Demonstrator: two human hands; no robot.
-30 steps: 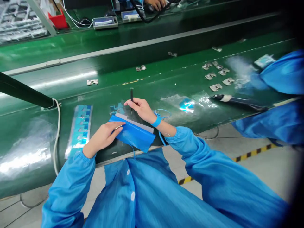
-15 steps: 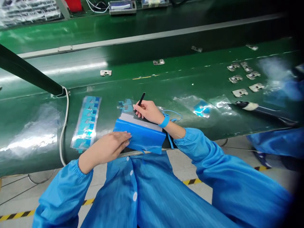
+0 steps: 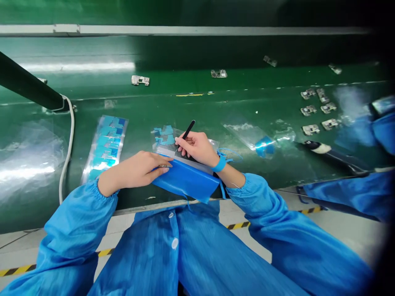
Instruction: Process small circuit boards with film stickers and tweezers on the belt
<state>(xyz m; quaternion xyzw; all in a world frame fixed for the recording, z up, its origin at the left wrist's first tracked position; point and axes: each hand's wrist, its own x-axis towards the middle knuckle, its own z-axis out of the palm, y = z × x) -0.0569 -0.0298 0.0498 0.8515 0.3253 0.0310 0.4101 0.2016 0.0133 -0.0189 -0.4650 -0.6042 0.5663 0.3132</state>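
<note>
My right hand (image 3: 197, 149) is shut on a slim black pen-shaped tool (image 3: 187, 130), its tip pointing down at a clear plastic sheet with small blue film pieces (image 3: 163, 137). My left hand (image 3: 132, 172) lies with its fingers together on a blue folded plastic pad (image 3: 185, 181), and a small metal glint (image 3: 165, 166) shows at its fingertips. A grey strip (image 3: 168, 153) runs along the pad's far edge. An anti-static wrist strap (image 3: 220, 164) circles my right wrist.
A strip of blue labels (image 3: 106, 148) lies left of my hands on the green conveyor belt (image 3: 92, 98). Several metal brackets (image 3: 311, 119) sit to the right. A white cable (image 3: 66, 160), a black bar (image 3: 27, 82), and a co-worker's blue sleeve (image 3: 348, 193) near a black-and-white tool (image 3: 321, 148) are there.
The view has swung, so the belt now runs level across the picture. My left hand has moved up onto the blue pad. My right hand keeps its hold on the black tool.
</note>
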